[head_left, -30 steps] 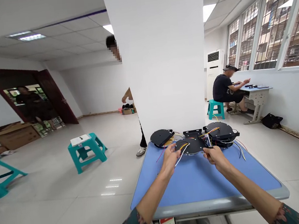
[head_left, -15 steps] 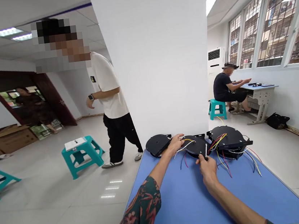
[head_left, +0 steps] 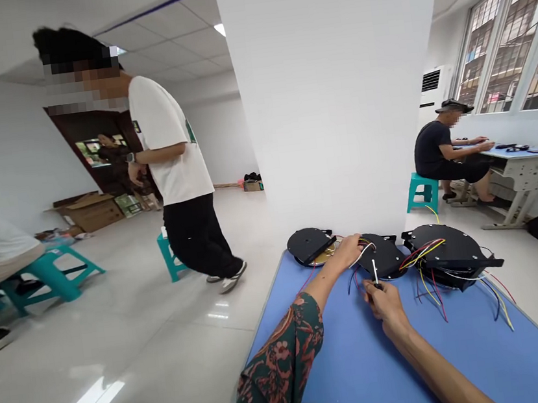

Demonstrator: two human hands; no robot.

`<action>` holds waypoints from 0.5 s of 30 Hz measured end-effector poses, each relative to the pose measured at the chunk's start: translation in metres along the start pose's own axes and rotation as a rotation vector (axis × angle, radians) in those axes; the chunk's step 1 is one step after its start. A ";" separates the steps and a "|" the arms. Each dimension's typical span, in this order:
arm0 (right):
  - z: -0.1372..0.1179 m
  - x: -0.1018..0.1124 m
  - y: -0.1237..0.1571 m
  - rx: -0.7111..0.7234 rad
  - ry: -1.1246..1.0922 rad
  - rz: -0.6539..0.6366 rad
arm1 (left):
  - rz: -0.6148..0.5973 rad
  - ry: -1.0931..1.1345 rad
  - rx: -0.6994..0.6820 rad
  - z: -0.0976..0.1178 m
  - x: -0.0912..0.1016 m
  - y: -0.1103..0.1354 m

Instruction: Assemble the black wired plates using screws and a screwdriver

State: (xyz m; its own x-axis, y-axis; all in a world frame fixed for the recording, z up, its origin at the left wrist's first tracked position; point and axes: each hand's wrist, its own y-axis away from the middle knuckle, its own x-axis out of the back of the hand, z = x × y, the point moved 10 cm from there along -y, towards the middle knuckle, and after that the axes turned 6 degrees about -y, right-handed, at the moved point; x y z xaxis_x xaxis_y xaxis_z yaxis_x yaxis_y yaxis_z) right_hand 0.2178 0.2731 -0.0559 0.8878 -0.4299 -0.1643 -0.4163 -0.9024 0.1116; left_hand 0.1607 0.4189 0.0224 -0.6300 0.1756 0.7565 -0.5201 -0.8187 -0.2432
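Note:
A black round metal unit (head_left: 384,258) with coloured wires lies in the middle of a row of similar units on the blue table (head_left: 347,355). My left hand (head_left: 348,252) grips its left edge, where wires come out; the fingertips are partly hidden. My right hand (head_left: 385,299) is closed around the dark handle of a screwdriver (head_left: 374,271). Its thin silver shaft points up and away, over the near edge of the middle unit; I cannot tell if the tip touches it.
Another black disc unit (head_left: 309,243) lies to the left, and a larger one (head_left: 443,244) with trailing wires to the right. A white pillar (head_left: 325,103) stands behind the table. One person (head_left: 168,142) walks at left; another sits at a desk (head_left: 533,162). Green stools (head_left: 57,273) stand about.
The view has swung left, so the table sits further right. The screwdriver's shaft has shifted a little toward me and left over the middle unit. The walking person has moved further left.

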 end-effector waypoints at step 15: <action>-0.050 0.112 0.032 0.426 1.096 0.039 | 0.427 -0.167 0.090 -0.041 0.160 0.139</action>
State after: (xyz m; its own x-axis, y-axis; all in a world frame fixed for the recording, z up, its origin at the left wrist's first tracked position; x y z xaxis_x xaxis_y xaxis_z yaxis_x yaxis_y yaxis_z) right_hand 0.3139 0.1973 -0.0216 0.4810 -0.3884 0.7860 -0.2943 -0.9160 -0.2725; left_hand -0.0357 0.3558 0.0849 -0.6714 -0.2723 0.6892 -0.1771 -0.8441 -0.5061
